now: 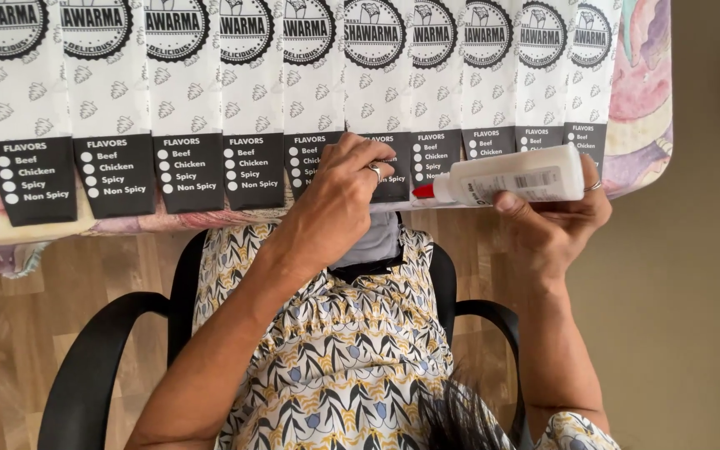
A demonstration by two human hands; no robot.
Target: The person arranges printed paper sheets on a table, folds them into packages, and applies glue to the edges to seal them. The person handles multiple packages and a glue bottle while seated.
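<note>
Hands: right (pixel 556 221) grips one glue bottle (pixel 514 177); left (pixel 339 200) fingers curled, pressing one paper sleeve (pixel 385 100).

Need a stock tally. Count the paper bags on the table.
11 paper bags: ten overlap in one row along the table edge, an eleventh is cut off at far left. Left hand presses a middle one. More may lie out of view.

Left hand (pixel 339 196) presses fingertips on one white printed paper sleeve (pixel 374 100) in an overlapping row on the table (pixel 639 125). Right hand (pixel 556 221) grips white glue bottle (pixel 514 177), red nozzle pointing left, held horizontal.
</note>
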